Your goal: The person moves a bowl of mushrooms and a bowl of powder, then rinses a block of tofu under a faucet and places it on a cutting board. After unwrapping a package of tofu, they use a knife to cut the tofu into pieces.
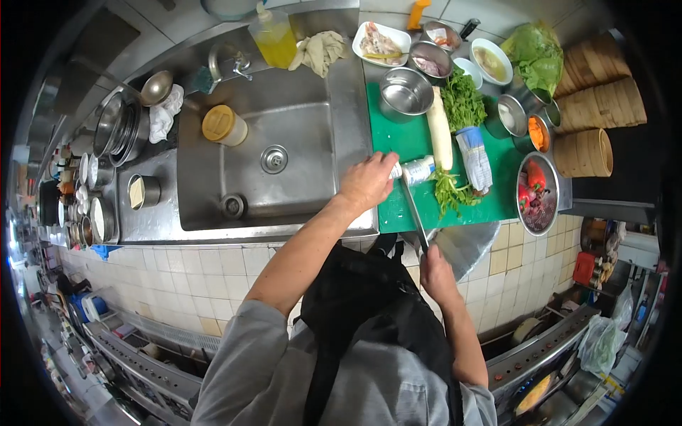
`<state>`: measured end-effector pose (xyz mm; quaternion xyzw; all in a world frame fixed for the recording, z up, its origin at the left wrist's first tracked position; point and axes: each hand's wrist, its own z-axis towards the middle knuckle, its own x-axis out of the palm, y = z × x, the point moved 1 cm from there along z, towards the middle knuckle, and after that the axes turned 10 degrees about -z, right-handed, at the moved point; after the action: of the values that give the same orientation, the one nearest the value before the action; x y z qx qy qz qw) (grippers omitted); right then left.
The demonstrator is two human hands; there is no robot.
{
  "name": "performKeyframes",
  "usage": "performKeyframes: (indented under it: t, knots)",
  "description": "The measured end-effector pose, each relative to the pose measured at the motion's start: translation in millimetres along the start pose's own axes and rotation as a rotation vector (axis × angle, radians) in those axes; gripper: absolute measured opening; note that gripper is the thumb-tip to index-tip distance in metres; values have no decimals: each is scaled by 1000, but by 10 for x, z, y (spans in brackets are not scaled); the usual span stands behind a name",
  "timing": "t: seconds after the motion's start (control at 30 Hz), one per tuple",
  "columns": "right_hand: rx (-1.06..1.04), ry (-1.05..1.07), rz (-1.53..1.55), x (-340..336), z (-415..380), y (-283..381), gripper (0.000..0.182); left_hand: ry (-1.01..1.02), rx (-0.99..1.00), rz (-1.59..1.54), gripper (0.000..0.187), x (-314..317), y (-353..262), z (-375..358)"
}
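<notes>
My left hand (369, 181) is closed on the left end of a white and blue wrapped package (418, 170) on the green cutting board (405, 214). In my right hand (437, 273) is the handle of a knife (415, 211), its blade reaching up to the package near my left fingers. A long white radish (440, 135) lies just beyond the package. To the right are leafy greens (462, 103), their stems in a printed wrapper (474, 156). More green leaves (449, 193) lie by the radish's near end.
Left is a steel sink (298, 128) with a yellow-lidded container (224, 126). A steel pot (406, 93) stands at the board's far left. On the right are a bowl of red peppers (536, 192), bamboo steamers (582, 153) and a lettuce (534, 57). A plastic-lined bin (465, 248) sits below the board.
</notes>
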<state>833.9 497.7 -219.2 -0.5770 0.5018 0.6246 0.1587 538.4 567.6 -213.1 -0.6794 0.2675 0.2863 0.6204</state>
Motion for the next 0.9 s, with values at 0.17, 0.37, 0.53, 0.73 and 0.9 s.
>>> performKeyframes:
  t: [0.17,0.37,0.53,0.73,0.9]
  knots:
    - [-16,21,-86,-151,17,-71,21,-300,-323,-873,51,-97,377,-81]
    - [-172,32,-258,-419,538,98,52,-425,-566,-1517,62,-348,521,-519]
    - [-177,42,-326,-469,863,-146,60,-558,-591,-1559,48,-302,424,-632]
    - [-218,-108,-283,-637,820,-167,55,-526,-472,-1738,35,-443,76,-655]
    - [4,-134,599,-573,813,-9,42,-464,-505,-2095,26,-423,-423,-460]
